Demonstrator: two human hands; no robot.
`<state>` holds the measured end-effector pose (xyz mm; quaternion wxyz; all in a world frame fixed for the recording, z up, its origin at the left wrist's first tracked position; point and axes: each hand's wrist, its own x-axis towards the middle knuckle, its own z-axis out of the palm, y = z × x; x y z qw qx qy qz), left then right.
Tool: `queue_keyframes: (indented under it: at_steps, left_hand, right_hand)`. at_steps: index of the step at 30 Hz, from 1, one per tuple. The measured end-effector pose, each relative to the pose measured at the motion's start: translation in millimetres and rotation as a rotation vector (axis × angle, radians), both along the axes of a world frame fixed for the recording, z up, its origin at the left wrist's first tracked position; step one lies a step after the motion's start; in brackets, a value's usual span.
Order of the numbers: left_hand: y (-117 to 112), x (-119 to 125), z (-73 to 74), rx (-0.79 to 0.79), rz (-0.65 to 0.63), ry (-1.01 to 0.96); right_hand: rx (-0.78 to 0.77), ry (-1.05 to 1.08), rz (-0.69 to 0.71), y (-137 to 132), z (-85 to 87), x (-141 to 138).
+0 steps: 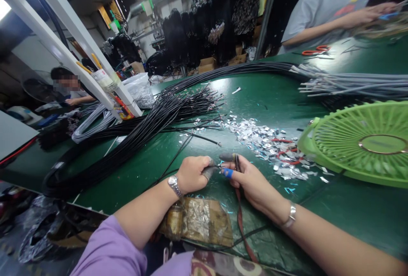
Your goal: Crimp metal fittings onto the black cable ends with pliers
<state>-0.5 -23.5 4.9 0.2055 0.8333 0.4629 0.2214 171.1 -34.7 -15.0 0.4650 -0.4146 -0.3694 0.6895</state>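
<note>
My left hand [192, 177], wearing a watch, is closed in a pinch round a thin black cable [216, 166] near its end. Dark covers sit on its thumb and finger. Close by, at the cable's tip, are the bent fingers of my right hand [255, 184]; the thumb has blue tape and the index finger a grey cover. What those fingers grip is too small to make out. From that hand a dark red strap [240, 216] hangs down to the table edge. Beneath my hands lies a taped cardboard piece [207, 220].
A large black cable bundle [127, 140] curves across the left. Foil scraps [258, 138] litter the middle. A green fan [366, 142] stands right, below grey cables [357, 84]. Orange-handled scissors [315, 50] lie near a co-worker [318, 10]. Another person [76, 93] sits far left.
</note>
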Motion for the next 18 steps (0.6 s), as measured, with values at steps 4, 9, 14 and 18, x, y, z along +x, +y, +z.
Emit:
queue_keyframes:
  at_steps: [4, 9, 14, 18]
  left_hand:
    - [1.9, 4.2, -0.9, -0.389, 0.011, -0.251]
    - [4.1, 10.6, 4.9, -0.867, 0.083, -0.593]
    - [5.6, 9.7, 8.6, -0.907, 0.159, -0.72]
    - [6.1, 9.4, 7.4, -0.915, 0.152, -0.706]
  right_hand:
    - [0.064, -0.036, 0.016, 3.9, -1.4, 3.6]
    - [0.256, -0.171, 0.006, 8.1, -7.2, 6.3]
    - [0.32, -0.192, -0.033, 8.9, -12.3, 6.3]
    - [0.367, -0.165, -0.041, 8.4, -12.9, 4.7]
